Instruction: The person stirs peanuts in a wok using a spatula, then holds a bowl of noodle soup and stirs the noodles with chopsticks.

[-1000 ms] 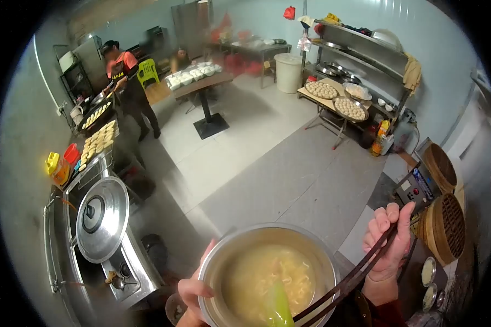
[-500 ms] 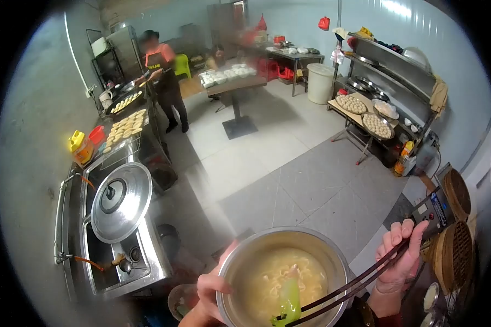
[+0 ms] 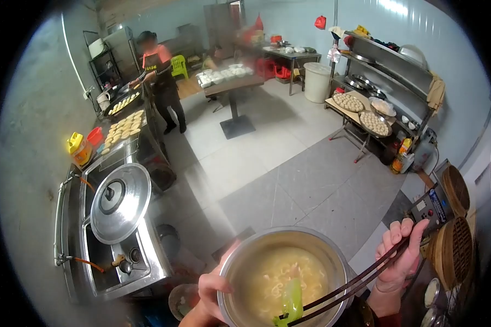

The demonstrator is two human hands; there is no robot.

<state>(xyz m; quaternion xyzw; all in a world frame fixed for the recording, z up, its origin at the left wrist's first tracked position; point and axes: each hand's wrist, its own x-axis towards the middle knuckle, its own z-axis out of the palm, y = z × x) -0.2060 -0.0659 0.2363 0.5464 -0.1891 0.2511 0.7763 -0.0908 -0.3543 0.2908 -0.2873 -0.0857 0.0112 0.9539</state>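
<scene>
My left hand (image 3: pixel 211 291) is closed on the left rim of a metal bowl (image 3: pixel 230 272). Inside the bowl is a pale broth with noodles (image 3: pixel 283 272). My right hand (image 3: pixel 398 261) is wrapped round a pair of dark chopsticks (image 3: pixel 360 283), which reach down across the bowl's right rim. At their tips, low in the bowl, lies a green leafy vegetable (image 3: pixel 293 300), partly over the noodles. I cannot tell whether the chopsticks pinch it or only touch it.
A steel stove with a large lidded pan (image 3: pixel 121 204) stands on the left. Bamboo steamers (image 3: pixel 450 253) are close on my right. Trays of dough balls (image 3: pixel 375 123) sit by a shelf. A person (image 3: pixel 161 76) works at the far-left counter; a table (image 3: pixel 234 87) is mid-room.
The view has shifted very slightly. Bowl, chopsticks and both hands keep nearly the same pose, and the green vegetable stays at the chopstick tips.
</scene>
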